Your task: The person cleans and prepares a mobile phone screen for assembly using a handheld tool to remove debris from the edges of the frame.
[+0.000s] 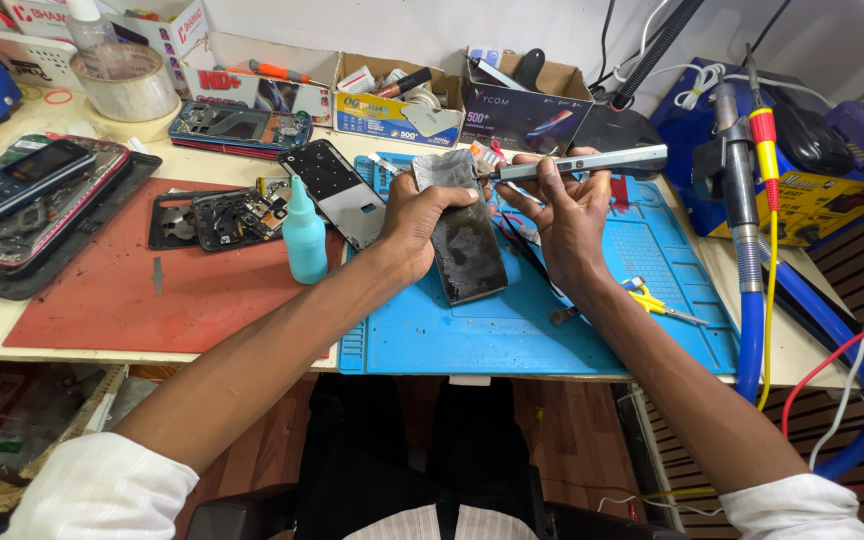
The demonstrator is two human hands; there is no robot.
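A dark phone (466, 250) is gripped by the left hand (414, 222) over the blue mat (652, 330), while a grey driver (592, 162) is pinched in the right hand (564, 212), its tip at the phone's top edge. For clean work, the phone is best kept steady and the tip square, with light pressure; the teal bottle (304, 232) stands just left of the left hand.
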